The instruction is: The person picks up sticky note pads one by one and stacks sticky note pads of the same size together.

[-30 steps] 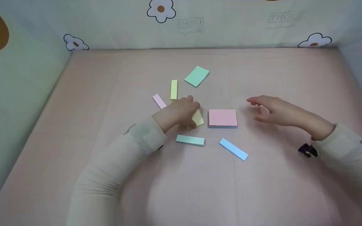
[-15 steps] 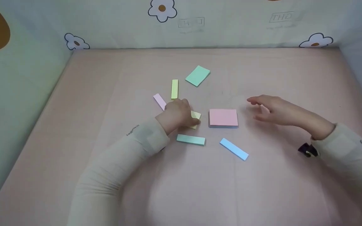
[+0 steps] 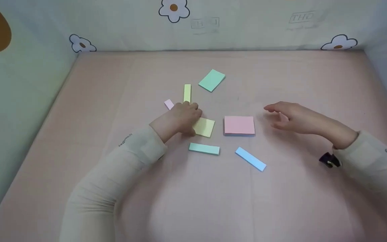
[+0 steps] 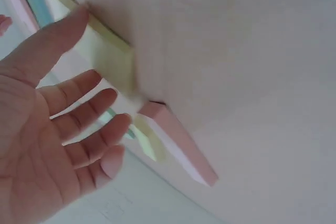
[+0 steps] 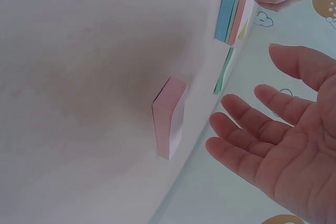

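Note:
My left hand is at the left edge of a pale yellow pad, fingers loosely bent. In the left wrist view the left hand has spread fingers, its thumb tip overlapping the yellow pad; whether they touch I cannot tell. It partly covers a pink strip beside a yellow strip. My right hand holds nothing, fingers apart, right of a stack with a pink top. The right wrist view shows the open right hand near a pink block.
A green pad lies at the back. In front lie a green strip and a blue strip. Patterned cloth walls stand around the pink surface.
My left hand has moved left, uncovering more of the yellow pad and covering more of the pink strip. The pad has shifted slightly left since the earliest frame. The right hand has stayed put.

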### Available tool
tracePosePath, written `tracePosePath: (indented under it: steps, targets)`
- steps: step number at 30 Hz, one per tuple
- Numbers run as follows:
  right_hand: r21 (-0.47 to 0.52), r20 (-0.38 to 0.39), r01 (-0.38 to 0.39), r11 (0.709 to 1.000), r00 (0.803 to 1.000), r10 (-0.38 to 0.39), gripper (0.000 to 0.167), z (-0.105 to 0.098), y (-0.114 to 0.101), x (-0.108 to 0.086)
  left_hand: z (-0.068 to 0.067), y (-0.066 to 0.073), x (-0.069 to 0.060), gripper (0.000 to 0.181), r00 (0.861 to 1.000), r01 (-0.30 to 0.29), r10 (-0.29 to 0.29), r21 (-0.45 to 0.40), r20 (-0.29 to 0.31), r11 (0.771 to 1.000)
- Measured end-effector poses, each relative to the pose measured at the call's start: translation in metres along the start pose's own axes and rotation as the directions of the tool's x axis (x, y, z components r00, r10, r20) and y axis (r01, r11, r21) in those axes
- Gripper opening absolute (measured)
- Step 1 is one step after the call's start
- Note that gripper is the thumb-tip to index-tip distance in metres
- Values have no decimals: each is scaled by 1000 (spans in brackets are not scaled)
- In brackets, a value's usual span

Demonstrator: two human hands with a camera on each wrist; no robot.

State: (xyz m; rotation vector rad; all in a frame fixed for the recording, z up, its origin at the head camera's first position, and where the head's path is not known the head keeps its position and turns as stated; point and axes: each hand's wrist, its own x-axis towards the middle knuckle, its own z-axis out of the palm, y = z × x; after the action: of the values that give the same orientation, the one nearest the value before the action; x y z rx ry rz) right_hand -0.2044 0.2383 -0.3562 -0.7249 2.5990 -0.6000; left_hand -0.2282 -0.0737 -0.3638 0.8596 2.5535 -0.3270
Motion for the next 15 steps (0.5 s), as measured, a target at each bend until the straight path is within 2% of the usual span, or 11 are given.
tracePosePath:
  steps: [5, 11, 15]
  targets:
    - [2, -6, -28, 1000, 1000, 28, 48, 1, -1, 2, 3, -5, 2, 50, 999, -30, 29, -52, -12, 998]
    - [-17, 12, 4, 1000, 1000, -4, 47, -1, -6, 4, 6, -4, 3, 47, 999, -30, 27, -95, -39, 995]
    - [-65, -32, 31, 997, 999, -33, 42, 0, -18, 12, 5, -4, 3, 49, 999, -24, 20, -108, -39, 994]
